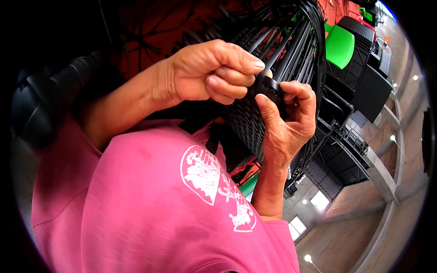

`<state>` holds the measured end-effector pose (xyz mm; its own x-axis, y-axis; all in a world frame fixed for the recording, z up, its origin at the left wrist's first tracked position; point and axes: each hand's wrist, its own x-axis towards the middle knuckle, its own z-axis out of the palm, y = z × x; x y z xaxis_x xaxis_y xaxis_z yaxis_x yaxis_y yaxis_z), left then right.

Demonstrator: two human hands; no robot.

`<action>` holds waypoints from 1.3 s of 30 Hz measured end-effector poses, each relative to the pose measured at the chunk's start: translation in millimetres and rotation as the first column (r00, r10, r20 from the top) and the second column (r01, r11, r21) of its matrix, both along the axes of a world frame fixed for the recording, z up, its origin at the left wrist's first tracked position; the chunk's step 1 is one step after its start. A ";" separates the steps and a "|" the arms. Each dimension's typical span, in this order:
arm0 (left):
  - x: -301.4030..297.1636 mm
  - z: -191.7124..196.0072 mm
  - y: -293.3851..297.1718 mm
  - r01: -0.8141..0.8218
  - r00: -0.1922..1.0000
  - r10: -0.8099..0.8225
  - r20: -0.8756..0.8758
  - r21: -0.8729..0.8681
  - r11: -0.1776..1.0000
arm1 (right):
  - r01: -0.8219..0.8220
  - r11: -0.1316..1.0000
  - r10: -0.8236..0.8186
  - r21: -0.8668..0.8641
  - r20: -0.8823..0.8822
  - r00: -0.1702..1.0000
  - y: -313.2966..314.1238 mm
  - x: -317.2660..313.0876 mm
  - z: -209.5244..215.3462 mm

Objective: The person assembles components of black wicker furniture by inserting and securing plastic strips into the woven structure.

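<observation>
My left hand [214, 70] is closed, thumb and index finger pinched together on a thin black plastic strip [274, 58] that runs up toward a bundle. Close beside it, my right hand [291, 109] has its thumb and bent fingers around a dark, rounded frame end [269, 88] wrapped in black strip. The exact path of the strip between the fingertips is hard to make out. Below the hands, a black woven panel [243, 123] slants down, partly hidden by my right hand.
Many loose black strips [314, 32] hang in a thick bundle beyond my hands. A bright green plastic seat [340, 47] and stacked black woven furniture [371, 93] stand to the right. More strips lie on the reddish surface [157, 27] at the top.
</observation>
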<state>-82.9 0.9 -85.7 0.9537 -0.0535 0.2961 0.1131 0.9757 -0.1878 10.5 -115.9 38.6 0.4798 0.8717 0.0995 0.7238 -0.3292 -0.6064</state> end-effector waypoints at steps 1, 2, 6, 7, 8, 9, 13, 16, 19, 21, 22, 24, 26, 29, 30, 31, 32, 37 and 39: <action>-0.6 1.6 -0.5 -0.028 0.999 0.028 -0.018 0.010 1.000 | 0.004 1.000 -0.004 0.008 -0.009 1.000 0.3 0.4 -0.4; -2.7 2.2 -1.7 -0.059 0.998 0.060 -0.036 0.018 0.998 | 0.004 1.000 -0.004 0.013 -0.018 1.000 0.2 0.5 -1.6; -5.2 8.2 -9.3 -0.152 0.981 0.155 -0.114 0.038 0.988 | 0.030 0.999 -0.029 0.029 -0.040 0.999 0.0 -0.6 -1.3; -5.6 8.9 -10.1 -0.164 0.977 0.168 -0.134 0.039 0.986 | 0.043 0.999 -0.042 0.031 -0.043 0.998 -0.3 -1.4 -1.1; -6.2 9.4 -9.4 -0.162 0.976 0.167 -0.140 0.047 0.986 | 0.032 0.999 -0.031 0.027 -0.030 0.999 0.3 -1.9 -1.2; -6.7 9.8 -8.6 -0.160 0.975 0.166 -0.147 0.054 0.986 | 0.021 1.000 -0.021 0.022 -0.017 1.000 1.2 -1.6 -1.3; -8.0 4.6 -11.2 -0.176 0.977 0.180 -0.110 0.046 0.983 | -0.012 1.000 0.012 0.002 -0.017 1.000 1.5 -1.6 0.2; -9.8 5.3 -13.8 -0.168 0.976 0.169 -0.135 0.024 0.986 | -0.014 1.000 0.015 0.022 -0.057 0.998 -0.5 -2.0 0.0; -15.0 6.0 -18.3 -0.196 0.958 0.211 -0.196 0.093 0.976 | -0.022 0.999 0.024 0.026 -0.068 0.997 0.5 -3.9 0.7; -17.0 5.5 -19.7 -0.198 0.956 0.219 -0.195 0.118 0.973 | -0.048 0.998 0.049 0.030 -0.054 0.997 0.4 -4.7 1.3; -17.8 5.6 -20.6 -0.200 0.955 0.223 -0.195 0.130 0.971 | -0.061 0.998 0.062 0.032 -0.047 0.997 0.1 -4.6 1.7; -24.1 10.0 -22.7 -0.167 0.937 0.198 -0.287 0.129 0.978 | -0.061 0.997 0.064 0.048 -0.055 0.996 0.2 -5.5 1.6; -28.5 15.2 -23.4 -0.136 0.915 0.176 -0.364 0.132 0.982 | -0.082 0.995 0.085 0.061 -0.046 0.995 -0.2 -3.4 0.4; -35.1 25.8 -22.9 -0.117 0.857 0.205 -0.472 0.208 0.971 | -0.075 0.995 0.080 0.072 -0.066 0.995 -2.7 -3.3 -2.2; -39.5 32.2 -23.4 -0.123 0.820 0.254 -0.513 0.275 0.954 | -0.078 0.994 0.083 0.079 -0.062 0.995 -3.2 -3.0 -3.0; -41.7 35.3 -23.8 -0.124 0.779 0.304 -0.548 0.341 0.932 | -0.080 0.993 0.085 0.085 -0.057 0.995 -3.6 -2.8 -3.8; -41.8 33.8 -24.7 -0.132 0.746 0.399 -0.534 0.469 0.874 | -0.087 0.992 0.092 0.091 -0.052 0.994 -3.4 -3.1 -4.1; -38.2 18.5 -7.3 -0.060 0.747 0.577 -0.330 0.831 0.553 | -0.054 0.998 0.054 -0.014 0.014 0.998 -2.3 -5.9 -1.7; -34.0 15.6 -2.3 -0.024 0.788 0.539 -0.298 0.860 0.509 | 0.005 1.000 -0.005 -0.007 -0.024 1.000 -6.0 -7.0 -2.8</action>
